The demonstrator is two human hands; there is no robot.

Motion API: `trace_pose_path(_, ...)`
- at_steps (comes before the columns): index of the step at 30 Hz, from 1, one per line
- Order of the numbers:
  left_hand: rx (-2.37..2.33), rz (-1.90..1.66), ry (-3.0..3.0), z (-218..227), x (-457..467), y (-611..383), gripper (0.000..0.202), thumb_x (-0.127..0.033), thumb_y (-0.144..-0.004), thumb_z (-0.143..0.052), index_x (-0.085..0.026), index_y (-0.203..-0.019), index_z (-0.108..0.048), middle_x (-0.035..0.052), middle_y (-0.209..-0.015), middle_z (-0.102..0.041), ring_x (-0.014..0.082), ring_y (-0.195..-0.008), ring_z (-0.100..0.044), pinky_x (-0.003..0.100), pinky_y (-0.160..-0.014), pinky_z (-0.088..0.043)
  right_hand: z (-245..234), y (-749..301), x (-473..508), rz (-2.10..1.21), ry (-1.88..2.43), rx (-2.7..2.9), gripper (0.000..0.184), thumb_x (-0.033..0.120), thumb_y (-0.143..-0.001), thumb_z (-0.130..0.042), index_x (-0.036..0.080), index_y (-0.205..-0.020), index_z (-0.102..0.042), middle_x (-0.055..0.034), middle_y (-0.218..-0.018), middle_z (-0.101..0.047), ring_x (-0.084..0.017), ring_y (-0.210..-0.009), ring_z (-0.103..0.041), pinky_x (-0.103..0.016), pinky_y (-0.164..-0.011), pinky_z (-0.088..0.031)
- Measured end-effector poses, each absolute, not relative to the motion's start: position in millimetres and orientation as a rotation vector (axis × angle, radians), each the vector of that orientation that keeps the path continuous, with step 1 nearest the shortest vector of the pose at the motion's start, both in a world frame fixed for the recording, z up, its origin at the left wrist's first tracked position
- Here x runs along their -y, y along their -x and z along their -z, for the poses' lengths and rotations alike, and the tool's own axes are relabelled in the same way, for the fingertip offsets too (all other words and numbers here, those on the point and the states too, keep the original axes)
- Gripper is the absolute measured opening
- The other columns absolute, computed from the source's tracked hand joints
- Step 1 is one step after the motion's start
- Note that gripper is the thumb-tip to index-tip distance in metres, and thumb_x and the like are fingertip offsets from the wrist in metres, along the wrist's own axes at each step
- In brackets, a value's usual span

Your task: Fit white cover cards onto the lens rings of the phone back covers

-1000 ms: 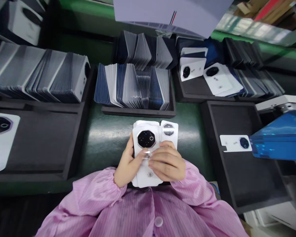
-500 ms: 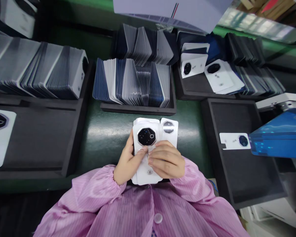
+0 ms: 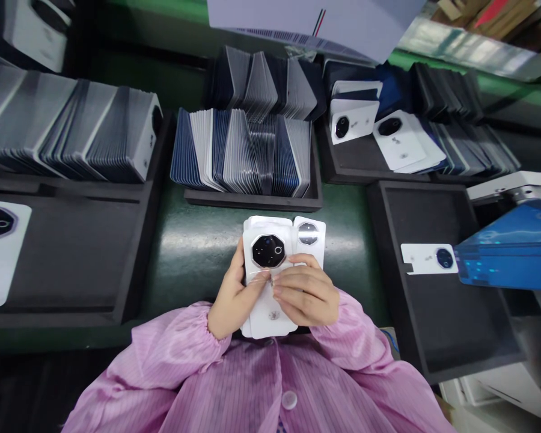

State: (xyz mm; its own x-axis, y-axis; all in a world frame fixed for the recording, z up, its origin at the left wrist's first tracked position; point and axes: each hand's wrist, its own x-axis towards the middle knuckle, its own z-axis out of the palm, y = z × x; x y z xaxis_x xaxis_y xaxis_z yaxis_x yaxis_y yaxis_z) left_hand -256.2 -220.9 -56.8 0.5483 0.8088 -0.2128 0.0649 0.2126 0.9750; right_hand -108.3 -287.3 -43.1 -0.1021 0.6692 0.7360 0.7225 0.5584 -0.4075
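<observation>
Around cover (image 3: 265, 320), left hand (image 3: 231, 302), right hand (image 3: 305, 296)

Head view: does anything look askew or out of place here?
Mildly: one white cover lies skewed against the far right tray's upright rows, and another cover lies alone in the near right tray.

One head-worn camera looked forward and steeply down from above the chest, close over the left hand (image 3: 231, 300) and right hand (image 3: 305, 296) gripping covers (image 3: 267, 316) at centre. The desk (image 3: 193, 249) and trays (image 3: 72, 258) receded toward the top.
</observation>
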Motion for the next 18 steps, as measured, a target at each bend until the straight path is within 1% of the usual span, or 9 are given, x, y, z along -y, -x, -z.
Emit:
trace_pose_path(2, -0.872, -0.604, -1.221, 57, 222, 256, 0.065, -0.032, -0.084, -0.061, -0.020, -0.143, -0.036, 0.0110, -0.141, -0.049, 0.0285, -0.130, -0.046, 0.041, -0.110, -0.034, 45, 108, 289, 0.132, 1.241, 1.720, 0.038, 0.014, -0.080, -0.062, 0.026, -0.116, -0.058, -0.0018, -0.090, -0.070, -0.018, -0.084, -0.069, -0.041, -0.084, -0.055)
trace_pose_path(3, -0.863, -0.590, -1.180, 57, 222, 256, 0.066, -0.033, -0.084, -0.061, -0.022, -0.144, -0.034, 0.0102, -0.141, -0.050, 0.0283, -0.129, -0.047, 0.041, -0.109, -0.037, 45, 107, 289, 0.147, 1.336, 1.638, 0.050, 0.018, -0.079, -0.065, 0.025, -0.126, -0.052, -0.0059, -0.103, -0.068, -0.023, -0.097, -0.066, -0.044, -0.088, -0.054)
trace_pose_path(5, -0.826, -0.559, -1.091, 57, 224, 256, 0.069, -0.034, -0.085, -0.061, -0.025, -0.146, -0.030, 0.0092, -0.141, -0.051, 0.0282, -0.127, -0.050, 0.041, -0.105, -0.042, 46, 106, 288, 0.066, 1.563, 1.468, 0.074, 0.029, -0.076, -0.071, 0.022, -0.141, -0.036, -0.0139, -0.130, -0.054, -0.032, -0.124, -0.050, -0.053, -0.098, -0.047)
trace_pose_path(6, -0.805, -0.544, -1.057, 57, 225, 256, 0.070, -0.034, -0.084, -0.062, -0.025, -0.146, -0.029, 0.0093, -0.141, -0.050, 0.0284, -0.126, -0.050, 0.041, -0.103, -0.044, 46, 104, 288, -0.036, 1.656, 1.409, 0.082, 0.034, -0.075, -0.072, 0.022, -0.144, -0.031, -0.0157, -0.140, -0.045, -0.034, -0.132, -0.041, -0.056, -0.102, -0.043)
trace_pose_path(8, -0.772, -0.517, -1.017, 57, 227, 255, 0.074, -0.035, -0.082, -0.064, -0.025, -0.146, -0.028, 0.0101, -0.144, -0.046, 0.0290, -0.127, -0.050, 0.041, -0.102, -0.045, 44, 100, 286, -0.292, 1.725, 1.365, 0.077, 0.037, -0.077, -0.071, 0.023, -0.143, -0.033, -0.0148, -0.146, -0.038, -0.033, -0.137, -0.035, -0.057, -0.107, -0.037)
trace_pose_path(11, -0.750, -0.474, -0.970, 58, 229, 255, 0.082, -0.035, -0.080, -0.067, -0.024, -0.148, -0.023, 0.0113, -0.148, -0.041, 0.0299, -0.127, -0.050, 0.041, -0.100, -0.047, 41, 87, 286, -0.510, 1.642, 1.271, 0.047, 0.032, -0.080, -0.067, 0.024, -0.125, -0.054, -0.0118, -0.138, -0.048, -0.029, -0.129, -0.047, -0.051, -0.106, -0.040)
trace_pose_path(14, -0.782, -0.473, -0.976, 59, 229, 254, 0.080, -0.035, -0.080, -0.066, -0.022, -0.148, -0.025, 0.0117, -0.148, -0.042, 0.0300, -0.128, -0.048, 0.041, -0.102, -0.045, 38, 64, 294, -0.353, 1.553, 0.910, 0.034, 0.029, -0.080, -0.066, 0.023, -0.113, -0.059, -0.0087, -0.120, -0.061, -0.025, -0.108, -0.062, -0.046, -0.095, -0.050)
trace_pose_path(16, -0.814, -0.487, -0.989, 58, 228, 254, 0.077, -0.035, -0.082, -0.064, -0.022, -0.148, -0.026, 0.0116, -0.147, -0.043, 0.0301, -0.128, -0.048, 0.042, -0.102, -0.045, 40, 44, 303, -0.148, 1.472, 0.633, 0.034, 0.028, -0.081, -0.064, 0.023, -0.114, -0.055, -0.0050, -0.107, -0.065, -0.022, -0.096, -0.066, -0.044, -0.090, -0.052)
trace_pose_path(18, -0.826, -0.503, -0.988, 57, 226, 255, 0.076, -0.036, -0.083, -0.062, -0.024, -0.148, -0.025, 0.0110, -0.146, -0.044, 0.0300, -0.127, -0.050, 0.042, -0.101, -0.046, 46, 27, 311, -0.050, 1.439, 0.482, 0.042, 0.027, -0.079, -0.065, 0.024, -0.119, -0.051, -0.0035, -0.104, -0.065, -0.020, -0.094, -0.066, -0.043, -0.088, -0.053)
